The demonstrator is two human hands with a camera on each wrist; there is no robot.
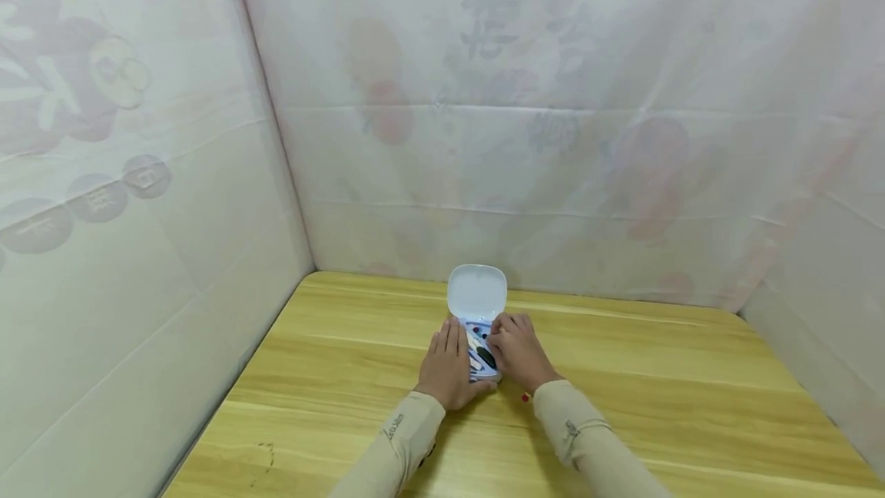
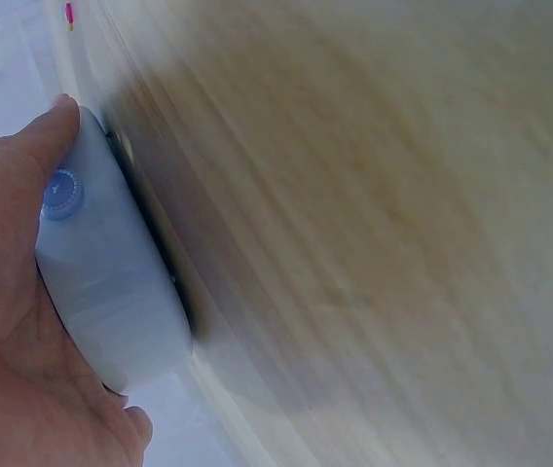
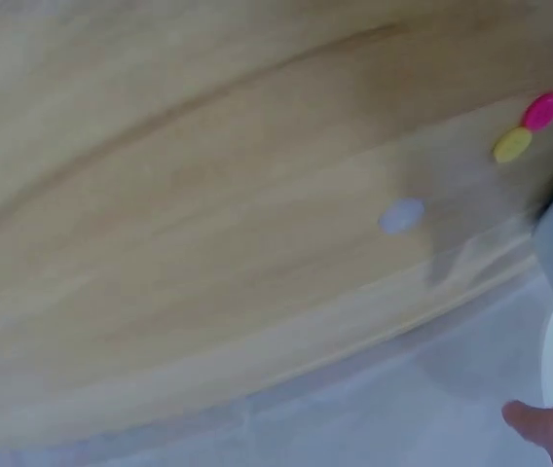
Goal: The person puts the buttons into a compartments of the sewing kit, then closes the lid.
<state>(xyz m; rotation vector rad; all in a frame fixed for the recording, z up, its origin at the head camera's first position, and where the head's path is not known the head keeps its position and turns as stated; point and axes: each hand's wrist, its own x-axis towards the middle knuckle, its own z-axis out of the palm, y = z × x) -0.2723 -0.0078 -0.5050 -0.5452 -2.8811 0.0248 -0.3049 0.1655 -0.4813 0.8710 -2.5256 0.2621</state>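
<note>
A small sewing kit box (image 1: 487, 376) lies on the table with its white lid (image 1: 477, 292) raised at the back. In its blue tray are a dark oval piece (image 1: 486, 357) and small red and dark round pieces. My left hand (image 1: 448, 367) holds the box from the left, fingers along that side and thumb across the front. A round blue button (image 2: 62, 195) on the box's front shows beside the thumb in the left wrist view. Over the tray's right edge, my right hand (image 1: 518, 348) has its fingers bent; whatever is between the fingertips is hidden.
On the wooden table (image 1: 332, 375), right of the box, lie a pink button-like disc (image 3: 541, 111), a yellow disc (image 3: 512, 145) touching it, and a pale disc (image 3: 401, 215) apart from them. Fabric walls (image 1: 553, 137) stand behind and at both sides.
</note>
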